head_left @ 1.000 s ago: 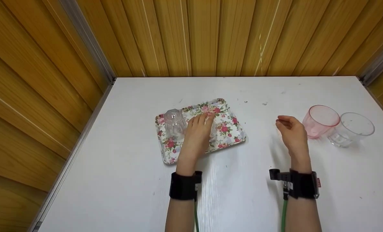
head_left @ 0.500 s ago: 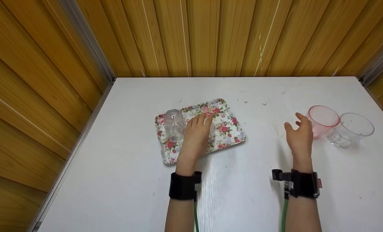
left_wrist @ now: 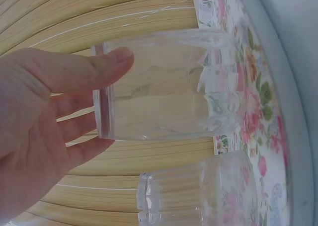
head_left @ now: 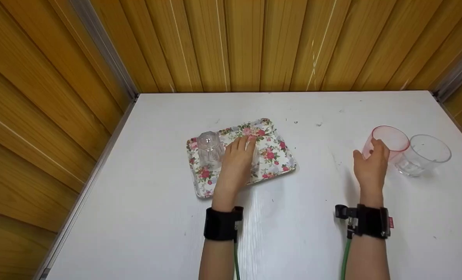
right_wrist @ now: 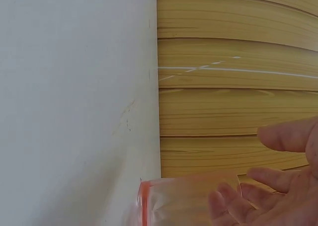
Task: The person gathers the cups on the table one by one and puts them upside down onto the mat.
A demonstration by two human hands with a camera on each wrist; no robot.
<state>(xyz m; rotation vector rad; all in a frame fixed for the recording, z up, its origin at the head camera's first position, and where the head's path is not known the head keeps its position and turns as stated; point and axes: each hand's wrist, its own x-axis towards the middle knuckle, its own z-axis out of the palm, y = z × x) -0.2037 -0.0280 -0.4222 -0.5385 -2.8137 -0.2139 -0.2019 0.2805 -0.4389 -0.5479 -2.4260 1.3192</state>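
Observation:
My left hand (head_left: 234, 165) grips a clear faceted glass (left_wrist: 164, 87) by its upper end, thumb on the near side and fingers behind. That glass stands upside down on a floral tray (head_left: 279, 155); in the head view the hand mostly hides it. Beside it on the tray is a second clear glass (head_left: 210, 149), also upside down. My right hand (head_left: 372, 167) is at the left side of a pink glass (head_left: 396, 142), which stands upright. Its thumb and fingers are spread apart, and in the right wrist view the fingertips (right_wrist: 226, 191) overlap the pink glass.
A clear glass (head_left: 429, 155) with a wide mouth stands upright right beside the pink one. All of this is on a white table (head_left: 293, 241). Wood-patterned panels (head_left: 246, 46) rise behind the table and along its left side.
My right hand has moved right to the pink glass, its fingers spreading apart on the way. The left hand keeps its place on the clear glass.

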